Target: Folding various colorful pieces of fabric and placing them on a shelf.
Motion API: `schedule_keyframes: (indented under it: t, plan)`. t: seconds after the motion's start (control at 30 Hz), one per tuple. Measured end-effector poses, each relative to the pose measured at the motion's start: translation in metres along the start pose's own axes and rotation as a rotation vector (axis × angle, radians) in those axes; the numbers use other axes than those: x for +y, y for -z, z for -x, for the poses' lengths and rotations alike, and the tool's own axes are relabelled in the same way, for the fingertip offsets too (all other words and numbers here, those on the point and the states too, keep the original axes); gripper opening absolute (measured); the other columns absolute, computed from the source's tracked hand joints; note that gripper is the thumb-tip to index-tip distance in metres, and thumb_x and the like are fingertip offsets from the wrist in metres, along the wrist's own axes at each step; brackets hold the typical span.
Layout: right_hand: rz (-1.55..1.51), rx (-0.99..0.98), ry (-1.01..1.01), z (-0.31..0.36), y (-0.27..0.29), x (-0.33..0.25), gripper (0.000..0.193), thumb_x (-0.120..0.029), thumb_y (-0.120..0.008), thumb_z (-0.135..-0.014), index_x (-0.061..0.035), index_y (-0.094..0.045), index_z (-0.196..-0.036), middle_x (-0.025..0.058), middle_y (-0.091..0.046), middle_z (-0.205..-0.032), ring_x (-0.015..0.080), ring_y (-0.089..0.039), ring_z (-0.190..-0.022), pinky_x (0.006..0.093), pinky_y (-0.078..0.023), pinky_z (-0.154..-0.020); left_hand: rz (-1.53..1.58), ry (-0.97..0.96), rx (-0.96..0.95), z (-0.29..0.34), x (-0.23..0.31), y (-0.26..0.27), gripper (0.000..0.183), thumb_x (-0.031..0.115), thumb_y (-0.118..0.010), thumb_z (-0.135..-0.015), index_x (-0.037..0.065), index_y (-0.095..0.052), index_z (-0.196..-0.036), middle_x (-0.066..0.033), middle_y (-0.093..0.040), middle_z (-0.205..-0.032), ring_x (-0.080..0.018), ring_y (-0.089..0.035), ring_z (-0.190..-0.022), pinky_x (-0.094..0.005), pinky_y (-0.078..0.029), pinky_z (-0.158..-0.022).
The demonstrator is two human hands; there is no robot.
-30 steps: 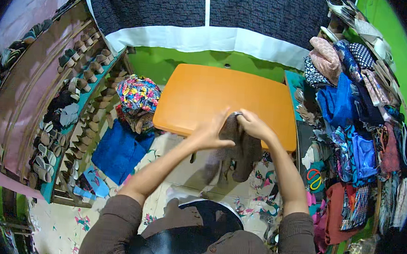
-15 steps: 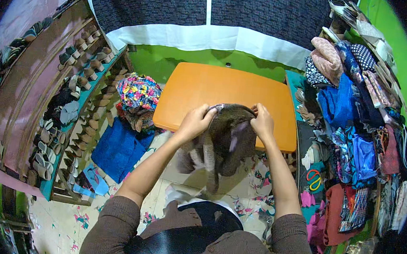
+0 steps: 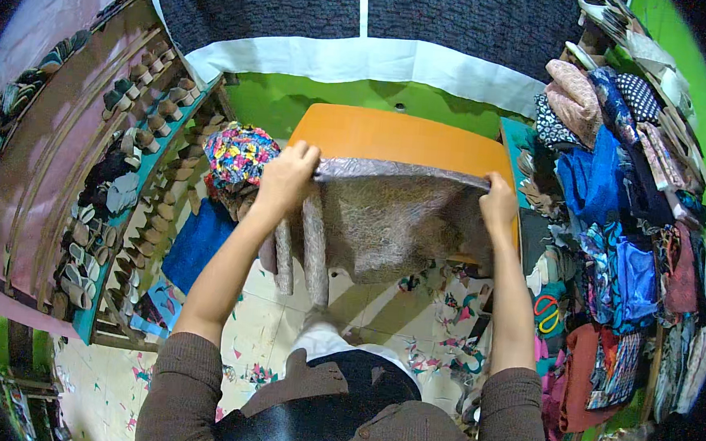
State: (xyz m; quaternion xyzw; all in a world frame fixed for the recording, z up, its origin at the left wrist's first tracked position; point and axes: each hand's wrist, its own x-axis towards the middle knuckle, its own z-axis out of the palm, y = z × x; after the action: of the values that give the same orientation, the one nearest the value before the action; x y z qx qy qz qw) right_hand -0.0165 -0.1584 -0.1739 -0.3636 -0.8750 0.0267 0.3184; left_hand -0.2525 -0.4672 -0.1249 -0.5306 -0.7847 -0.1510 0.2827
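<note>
A piece of brown, mottled fabric [image 3: 394, 224] with a shiny surface is stretched between my two hands. My left hand [image 3: 290, 172] is closed on its upper left corner, and my right hand [image 3: 499, 203] grips the upper right corner. The top edge runs nearly straight from hand to hand, while the lower part hangs down, with narrow folds dangling below my left hand. Behind it stands an orange table [image 3: 401, 137], whose near part the fabric hides.
On the left, a rack holds shoe forms [image 3: 157, 122]; beside it lie a colourful floral bundle [image 3: 240, 155] and blue cloth [image 3: 197, 246]. Folded fabrics [image 3: 588, 181] and scissors [image 3: 546, 314] fill the right-hand shelf. Scraps [image 3: 262, 375] litter the tiled floor.
My hands have moved apart, the left one leftward and slightly up, the right one rightward. The fabric has gone from a bunched, hanging shape to a wide spread.
</note>
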Motion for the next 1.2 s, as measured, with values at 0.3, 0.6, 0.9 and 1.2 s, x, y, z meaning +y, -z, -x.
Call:
schedule_keyframes:
  t: [0.3,0.6,0.9,1.2]
  plan:
    - [0.107,0.122,-0.069,-0.082,0.008,0.033,0.03,-0.001,-0.05,-0.071,-0.0109,-0.056,-0.098,0.0114,-0.062,-0.091,0.0336,-0.059,-0.084,0.0448,-0.047,-0.068,-0.027,0.418,-0.338,0.05,-0.094,-0.101,0.021,0.004,-0.049,-0.074,0.007,-0.053,-0.094,-0.0147,-0.059,-0.082,-0.0332,-0.059,-0.072,-0.0433,-0.048,-0.062]
    - [0.375,0.176,-0.059,-0.16,-0.052,0.093,0.025,-0.005,-0.06,-0.066,-0.008,-0.056,-0.091,0.0102,-0.05,-0.094,0.0305,-0.052,-0.092,0.0408,-0.049,-0.069,0.18,0.366,-0.184,-0.069,-0.141,-0.176,0.02,0.006,-0.046,-0.079,0.007,-0.051,-0.098,-0.0179,-0.055,-0.089,-0.0371,-0.055,-0.086,-0.0447,-0.045,-0.07]
    - [0.387,-0.141,-0.424,-0.252,-0.161,0.099,0.017,-0.014,-0.059,-0.072,-0.0057,-0.059,-0.086,0.0187,-0.063,-0.079,0.0367,-0.062,-0.078,0.0468,-0.049,-0.066,0.049,0.333,-0.302,-0.184,-0.181,-0.286,0.015,0.014,-0.05,-0.082,0.009,-0.051,-0.095,-0.015,-0.055,-0.088,-0.0341,-0.057,-0.083,-0.0447,-0.047,-0.068]
    - [-0.047,-0.073,-0.261,-0.187,-0.277,0.084,0.048,-0.013,-0.054,-0.081,0.0015,-0.039,-0.125,0.022,-0.045,-0.124,0.0367,-0.043,-0.114,0.0429,-0.032,-0.096,0.065,0.413,-0.091,-0.178,-0.128,-0.372,0.046,0.007,-0.046,-0.081,-0.003,-0.036,-0.125,-0.0243,-0.044,-0.119,-0.0394,-0.04,-0.114,-0.054,-0.026,-0.096]
